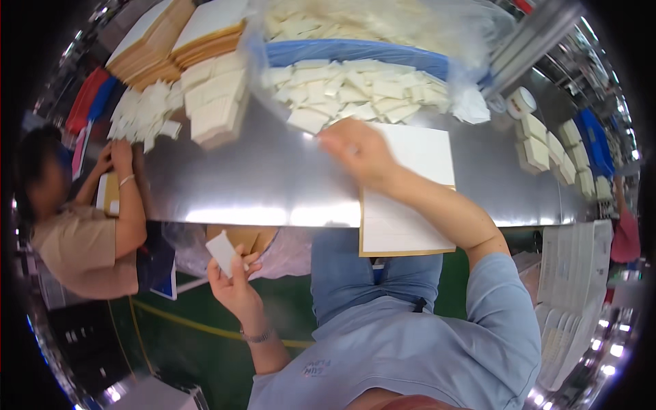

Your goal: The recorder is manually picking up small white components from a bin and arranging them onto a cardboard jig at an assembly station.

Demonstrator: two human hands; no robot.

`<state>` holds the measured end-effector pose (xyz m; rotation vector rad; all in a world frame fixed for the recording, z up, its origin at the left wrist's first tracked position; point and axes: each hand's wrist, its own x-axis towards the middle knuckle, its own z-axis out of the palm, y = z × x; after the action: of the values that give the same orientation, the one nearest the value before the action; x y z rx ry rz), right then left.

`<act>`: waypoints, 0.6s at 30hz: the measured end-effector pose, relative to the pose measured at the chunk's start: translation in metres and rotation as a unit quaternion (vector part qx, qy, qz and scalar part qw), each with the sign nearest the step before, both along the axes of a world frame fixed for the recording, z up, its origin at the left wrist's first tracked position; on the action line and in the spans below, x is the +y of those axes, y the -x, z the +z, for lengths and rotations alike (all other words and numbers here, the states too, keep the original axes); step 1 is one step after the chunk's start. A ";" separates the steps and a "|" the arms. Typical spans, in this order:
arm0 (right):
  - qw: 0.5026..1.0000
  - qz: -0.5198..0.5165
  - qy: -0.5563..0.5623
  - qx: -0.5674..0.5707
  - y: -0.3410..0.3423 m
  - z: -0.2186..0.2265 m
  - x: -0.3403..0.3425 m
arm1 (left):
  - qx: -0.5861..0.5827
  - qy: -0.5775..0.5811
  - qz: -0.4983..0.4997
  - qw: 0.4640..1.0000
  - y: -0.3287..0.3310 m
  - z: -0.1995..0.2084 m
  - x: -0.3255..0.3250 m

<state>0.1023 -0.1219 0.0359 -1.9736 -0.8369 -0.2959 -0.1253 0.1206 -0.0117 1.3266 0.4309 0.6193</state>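
Note:
My left hand is raised in front of the table's near edge, fingers closed on a small flat white rectangular piece. Over the metal table, my right hand is curled and a little blurred; whatever its fingers hold, if anything, is hidden. Just beyond it lies a loose heap of similar cream-white pieces. Beneath my right forearm is a white sheet with a brown border, jutting over the table edge above my lap.
Stacked pieces and brown-edged board stacks stand at the far left. A co-worker works at left. A blue-rimmed bin lies beyond the heap. Small piece stacks and a white tub are at right.

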 end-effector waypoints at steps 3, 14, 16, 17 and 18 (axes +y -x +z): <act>0.958 -0.247 0.015 -0.142 -0.060 -0.035 -0.108 | -0.004 0.018 -0.008 1.000 -0.012 -0.001 -0.005; 0.916 -0.234 0.311 -0.103 -0.105 -0.083 -0.316 | 0.001 0.019 -0.101 0.995 -0.042 0.004 -0.038; 0.894 -0.341 0.259 -0.134 -0.104 -0.110 -0.334 | -0.006 0.019 -0.106 0.994 -0.048 0.006 -0.046; 0.888 -0.389 0.241 -0.048 -0.100 -0.111 -0.340 | -0.013 0.021 -0.117 0.993 -0.049 0.007 -0.048; 0.876 -0.444 0.191 -0.007 -0.098 -0.120 -0.359 | -0.023 0.019 -0.122 0.992 -0.052 0.007 -0.051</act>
<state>0.2005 -0.4806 -0.0844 -2.6405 0.0898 -0.7103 -0.0730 0.0696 -0.0044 1.3010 0.2362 0.4350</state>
